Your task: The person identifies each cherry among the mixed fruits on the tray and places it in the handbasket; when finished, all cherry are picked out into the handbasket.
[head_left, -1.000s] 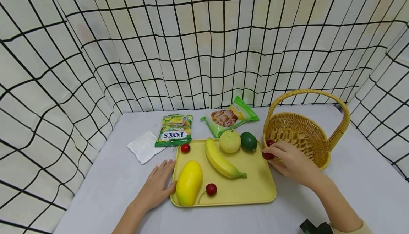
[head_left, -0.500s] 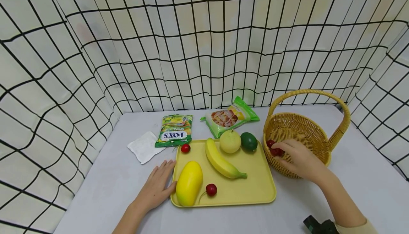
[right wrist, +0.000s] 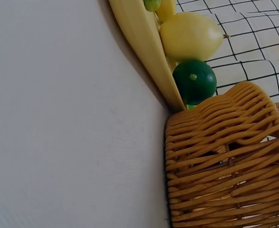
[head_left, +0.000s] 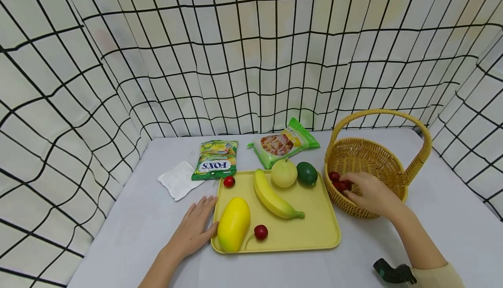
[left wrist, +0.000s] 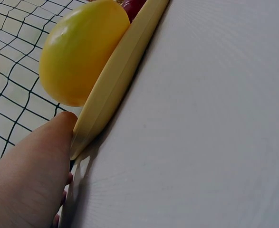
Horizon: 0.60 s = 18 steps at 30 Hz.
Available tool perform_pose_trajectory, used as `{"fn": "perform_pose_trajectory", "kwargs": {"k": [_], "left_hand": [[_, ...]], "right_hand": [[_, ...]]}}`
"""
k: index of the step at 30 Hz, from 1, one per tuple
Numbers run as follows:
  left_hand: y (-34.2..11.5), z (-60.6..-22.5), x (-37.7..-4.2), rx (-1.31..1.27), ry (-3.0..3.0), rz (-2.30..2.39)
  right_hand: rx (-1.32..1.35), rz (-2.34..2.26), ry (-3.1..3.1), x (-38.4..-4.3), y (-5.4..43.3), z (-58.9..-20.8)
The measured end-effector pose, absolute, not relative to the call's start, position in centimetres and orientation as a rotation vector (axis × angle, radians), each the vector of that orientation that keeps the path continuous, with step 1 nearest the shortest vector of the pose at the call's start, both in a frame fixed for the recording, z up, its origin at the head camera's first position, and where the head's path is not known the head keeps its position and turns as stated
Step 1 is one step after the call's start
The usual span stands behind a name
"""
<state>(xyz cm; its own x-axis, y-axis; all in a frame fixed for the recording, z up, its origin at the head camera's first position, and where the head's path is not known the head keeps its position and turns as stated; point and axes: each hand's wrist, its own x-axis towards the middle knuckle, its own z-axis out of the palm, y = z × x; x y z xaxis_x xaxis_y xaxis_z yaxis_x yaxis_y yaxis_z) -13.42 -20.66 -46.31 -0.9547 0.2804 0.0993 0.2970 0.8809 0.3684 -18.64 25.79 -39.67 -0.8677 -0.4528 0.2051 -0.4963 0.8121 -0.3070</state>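
My left hand (head_left: 194, 224) lies flat on the table with fingers straight. Its thumb touches the left edge of the yellow tray (head_left: 298, 240), close to a yellow mango (head_left: 234, 224); the left wrist view shows the thumb (left wrist: 65, 122) at the tray's side. My right hand (head_left: 369, 192) reaches into the wicker basket (head_left: 377, 152), thumb and forefinger around a dark red cherry (head_left: 347, 184) low against the left inner wall. Another cherry (head_left: 334, 176) lies beside it. In the right wrist view the basket's woven side (right wrist: 225, 175) hides most of the hand.
On the tray are a banana (head_left: 275, 198), a pale round fruit (head_left: 284, 173), a dark green fruit (head_left: 307, 173) and two cherries, one near the front (head_left: 260, 232). Behind lie a FOX'S candy bag (head_left: 215, 160), a green snack bag (head_left: 280, 144) and a white tissue (head_left: 180, 181). The basket's handle (head_left: 379, 112) arches high.
My right hand has moved right from over the basket's left rim down inside it, carrying a cherry. The left hand and the tray have stayed in place.
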Motion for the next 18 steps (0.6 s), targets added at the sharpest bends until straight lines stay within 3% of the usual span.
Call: {"fn": "perform_pose_trajectory", "kwargs": {"k": [18], "left_hand": [[-20.7, -46.3, -13.4, -0.462, -3.007, -0.614]], "right_hand": [[0.658, 0.553, -2.895, -19.3, 26.5, -40.7]]}}
